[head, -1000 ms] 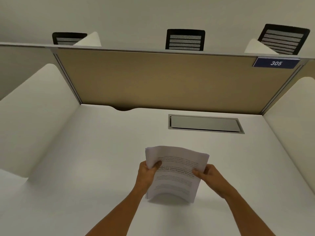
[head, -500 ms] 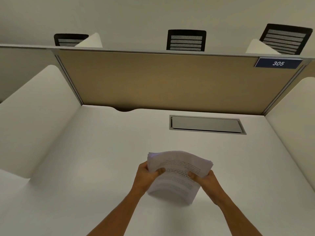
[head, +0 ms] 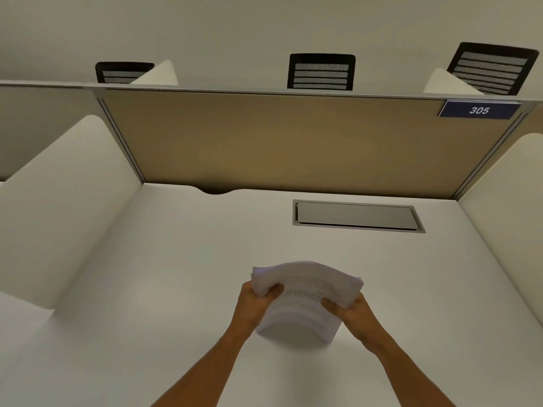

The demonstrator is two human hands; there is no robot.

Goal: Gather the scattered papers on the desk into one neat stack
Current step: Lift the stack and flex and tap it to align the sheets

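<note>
Two bare forearms reached up from the bottom edge of the view over the white desk (head: 164, 274). The left hand (head: 255, 301) gripped the left side of the stack of papers (head: 305, 292), thumb pressed on the top sheet and the other fingers hidden beneath. The right hand (head: 349, 311) clasped the right side in the same way, thumb on the printed face. Both hands were closed firmly on the stack, which sat between them at the middle of the desk, toward its near part.

The stack stood on its near short edge, that edge touching or just above the desk surface; which of the two could not be told. Its long axis ran from near to far, tilting away from the person. The sheets bowed upward between the hands, so the far edge arched and fanned slightly, and the printed lines of text ran crosswise, facing up toward the camera.

Farther back, set flush into the desk, lay a grey rectangular cable hatch (head: 357, 215) with its lid shut, so its contents were not visible. Left of it, a small curved notch (head: 216, 190) cut into the desk's rear edge. Behind rose a tan partition (head: 279, 142), white side dividers flanking it, with a blue plate (head: 479, 110) reading 305 at its upper right. Beyond the partition, three black chair backs (head: 321, 71) showed.
</note>
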